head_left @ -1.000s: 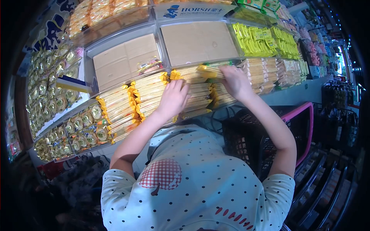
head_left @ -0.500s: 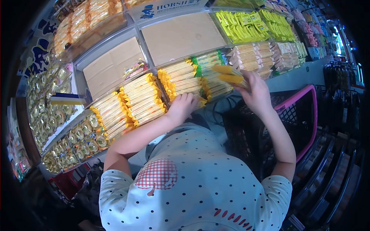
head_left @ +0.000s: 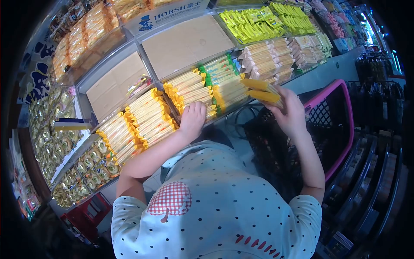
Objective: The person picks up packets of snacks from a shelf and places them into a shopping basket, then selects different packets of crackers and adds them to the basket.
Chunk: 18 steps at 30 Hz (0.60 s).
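Observation:
My right hand (head_left: 291, 113) is closed around a few flat food packets with yellow ends (head_left: 264, 96). It holds them in the air by the front edge of the display, to the right of the stacked packets. My left hand (head_left: 192, 120) lies with its fingers stretched over the front of a row of yellow-ended packets (head_left: 185, 88), touching them. Left of that hand, more yellow-ended packets (head_left: 148, 114) stand in tight rows. Packets with green ends (head_left: 218, 71) sit just behind and to the right. The undersides of my left fingers are hidden.
A black basket with a pink rim (head_left: 348, 125) is below my right forearm. Cardboard-floored compartments (head_left: 185, 45) lie behind the rows. Bright green packets (head_left: 250, 23) and pale packets (head_left: 263, 60) fill bins at the right. Dark racks (head_left: 366, 185) stand at lower right.
The view has shifted slightly. My right hand still holds the yellow-ended packets, now a little lower and nearer the basket. My left hand stays on the row.

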Available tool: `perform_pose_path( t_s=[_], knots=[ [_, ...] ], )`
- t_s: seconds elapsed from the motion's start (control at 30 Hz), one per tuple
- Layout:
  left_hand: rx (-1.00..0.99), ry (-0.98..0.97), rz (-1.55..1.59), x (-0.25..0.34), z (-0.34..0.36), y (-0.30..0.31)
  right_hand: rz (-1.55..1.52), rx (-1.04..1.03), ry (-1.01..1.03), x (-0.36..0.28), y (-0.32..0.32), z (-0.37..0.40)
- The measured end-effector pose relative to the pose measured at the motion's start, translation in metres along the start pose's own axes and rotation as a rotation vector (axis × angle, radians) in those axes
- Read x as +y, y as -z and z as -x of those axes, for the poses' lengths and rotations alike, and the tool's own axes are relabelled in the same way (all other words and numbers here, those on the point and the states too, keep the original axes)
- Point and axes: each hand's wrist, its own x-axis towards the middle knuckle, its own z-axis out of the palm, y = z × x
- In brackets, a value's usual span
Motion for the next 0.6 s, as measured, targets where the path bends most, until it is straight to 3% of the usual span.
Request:
perform_pose_path(
  t_s=[0.1,0.47,0.53,0.6],
  knots=[
    [-0.062,0.031,-0.021,0.004,0.0,0.0,-0.029,0.066,-0.044,0.001,0.009,0.014],
    [0.027,0.066,-0.123,0.013,0.005,-0.015,-0.03,0.313,-0.296,-0.014,0.055,0.118],
    [0.066,0.065,-0.126,0.018,0.005,-0.019,-0.189,0.429,-0.441,-0.012,0.059,0.149],
    [0.108,0.107,-0.108,0.027,0.007,-0.023,-0.228,0.465,-0.431,-0.008,0.063,0.179]
  ],
)
